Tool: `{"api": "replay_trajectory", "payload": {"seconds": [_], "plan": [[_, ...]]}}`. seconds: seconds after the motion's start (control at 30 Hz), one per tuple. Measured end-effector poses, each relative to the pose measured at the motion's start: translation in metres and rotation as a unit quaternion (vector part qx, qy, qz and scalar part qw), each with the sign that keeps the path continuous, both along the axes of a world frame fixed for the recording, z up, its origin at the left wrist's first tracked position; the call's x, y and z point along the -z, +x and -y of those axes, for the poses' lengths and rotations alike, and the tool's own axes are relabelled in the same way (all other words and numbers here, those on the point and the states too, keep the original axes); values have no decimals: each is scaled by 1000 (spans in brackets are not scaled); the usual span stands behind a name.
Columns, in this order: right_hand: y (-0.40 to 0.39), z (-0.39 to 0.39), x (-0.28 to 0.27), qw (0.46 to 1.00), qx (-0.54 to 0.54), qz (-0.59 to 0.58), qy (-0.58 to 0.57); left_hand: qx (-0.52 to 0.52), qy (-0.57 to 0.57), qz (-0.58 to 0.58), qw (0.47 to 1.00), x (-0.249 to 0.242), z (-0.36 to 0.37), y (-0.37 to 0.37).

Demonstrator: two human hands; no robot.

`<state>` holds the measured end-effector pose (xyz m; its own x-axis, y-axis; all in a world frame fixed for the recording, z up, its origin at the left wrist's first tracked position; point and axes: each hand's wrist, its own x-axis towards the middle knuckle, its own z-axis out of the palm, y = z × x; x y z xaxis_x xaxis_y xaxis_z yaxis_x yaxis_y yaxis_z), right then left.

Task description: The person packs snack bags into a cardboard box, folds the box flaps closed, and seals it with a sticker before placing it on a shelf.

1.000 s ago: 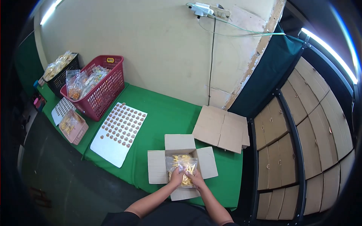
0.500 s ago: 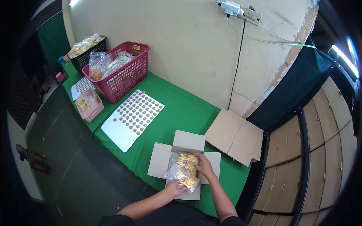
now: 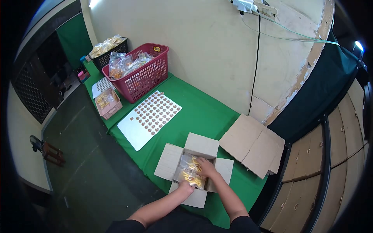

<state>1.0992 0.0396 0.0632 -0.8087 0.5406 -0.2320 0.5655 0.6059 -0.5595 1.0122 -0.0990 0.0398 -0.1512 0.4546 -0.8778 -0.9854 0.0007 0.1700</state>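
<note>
An open cardboard box (image 3: pixel 168 166) stands in front of me with its flaps folded outward. Clear plastic bags of yellow stick-shaped snacks (image 3: pixel 192 179) lie inside it, one bearing a small round brown label. My left hand (image 3: pixel 186 187) is at the box's near side, closed on the near edge of a snack bag, its fingertips partly hidden. Over the far right part of the bags, my right hand (image 3: pixel 206 167) reaches in with fingers apart, touching the plastic.
Flattened cardboard (image 3: pixel 252 143) lies right of the box. A white sheet of round stickers (image 3: pixel 136 141) sits on the green table cloth (image 3: pixel 194 110). Farther left stand a maroon basket (image 3: pixel 145 83) of bagged snacks, a pink basket (image 3: pixel 110 110) and a black crate (image 3: pixel 116 52). Stacked cartons (image 3: pixel 307 155) fill the right-hand rack.
The near snack bag has gone down from above the box into it, both hands moving with it. My head view has shifted, so the surroundings appear farther right.
</note>
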Motion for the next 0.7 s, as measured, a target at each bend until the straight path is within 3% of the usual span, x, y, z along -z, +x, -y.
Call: {"api": "replay_trajectory", "payload": {"seconds": [0.07, 0.23, 0.3, 0.4, 0.5, 0.7], "plan": [[2, 2, -3, 1000, -6, 8, 9, -22, 3, 6, 1000, 10, -5, -1], [7, 9, -7, 999, -15, -6, 46, 112, 66, 30, 991, -75, 1, -5], [10, 15, -19, 995, 8, -57, 84, 110, 82, 39, 990, -85, 6, -6], [15, 32, -28, 987, 51, -123, 86, 93, 93, 67, 989, -85, 5, -7], [18, 55, -37, 986, 99, -90, 103, 82, 95, 75, 989, -51, 1, -13], [22, 83, -17, 979, 121, -68, 147, 68, 80, 82, 991, -46, 2, -14]]}}
